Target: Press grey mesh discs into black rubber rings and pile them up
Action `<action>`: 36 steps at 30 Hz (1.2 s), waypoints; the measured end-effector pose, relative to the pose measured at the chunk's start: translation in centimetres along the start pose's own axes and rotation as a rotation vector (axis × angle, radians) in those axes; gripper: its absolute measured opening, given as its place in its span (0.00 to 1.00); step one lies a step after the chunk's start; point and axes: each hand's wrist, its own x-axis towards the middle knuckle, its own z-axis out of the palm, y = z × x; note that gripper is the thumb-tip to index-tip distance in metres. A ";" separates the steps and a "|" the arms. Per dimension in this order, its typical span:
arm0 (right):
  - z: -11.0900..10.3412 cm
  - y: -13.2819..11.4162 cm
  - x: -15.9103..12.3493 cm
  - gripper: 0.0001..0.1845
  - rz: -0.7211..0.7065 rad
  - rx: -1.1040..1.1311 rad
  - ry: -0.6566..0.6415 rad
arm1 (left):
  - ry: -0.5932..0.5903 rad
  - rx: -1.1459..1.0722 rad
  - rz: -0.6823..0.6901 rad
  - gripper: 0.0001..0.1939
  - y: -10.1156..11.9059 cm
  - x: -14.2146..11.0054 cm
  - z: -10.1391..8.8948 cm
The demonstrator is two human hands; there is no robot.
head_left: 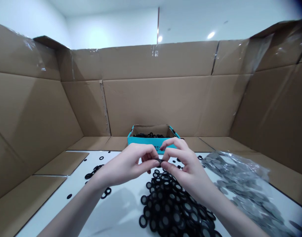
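Note:
Between my two hands is a small black ring (160,162), pinched by thumb and forefinger from both sides. My left hand (137,161) grips its left edge, the other fingers curled under. On the opposite edge my right hand (178,158) holds it with thumb and forefinger, its remaining fingers bent. The fingertips hide much of the ring, so its centre cannot be made out. Below my hands spreads a large pile of black rings (172,207), many with greyish centres. Behind them stands a turquoise box (141,140) with more black pieces inside.
Loose black rings and discs (94,171) lie scattered on the white table (116,214) at left. A clear plastic bag (236,166) and many translucent grey discs (259,205) lie at right. Tall cardboard walls (155,105) enclose the back and both sides.

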 end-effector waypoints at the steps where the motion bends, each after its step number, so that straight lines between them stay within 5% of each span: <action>1: 0.0 0.0 0.0 0.10 0.005 0.002 -0.005 | -0.008 -0.011 0.002 0.09 0.0 0.0 -0.1; 13: 0.4 0.2 0.1 0.11 0.053 0.032 0.001 | 0.006 0.003 -0.032 0.09 -0.1 0.3 0.1; 18: 1.2 0.6 -0.2 0.10 -0.030 -0.135 0.073 | 0.054 0.171 -0.034 0.08 -0.4 0.0 0.5; 26: 0.4 1.3 0.1 0.04 -0.124 -0.374 0.120 | 0.110 0.132 -0.093 0.07 -0.5 0.6 0.6; 36: 0.5 1.2 0.3 0.08 -0.082 -0.158 0.111 | 0.140 0.039 -0.038 0.07 -0.4 0.5 1.1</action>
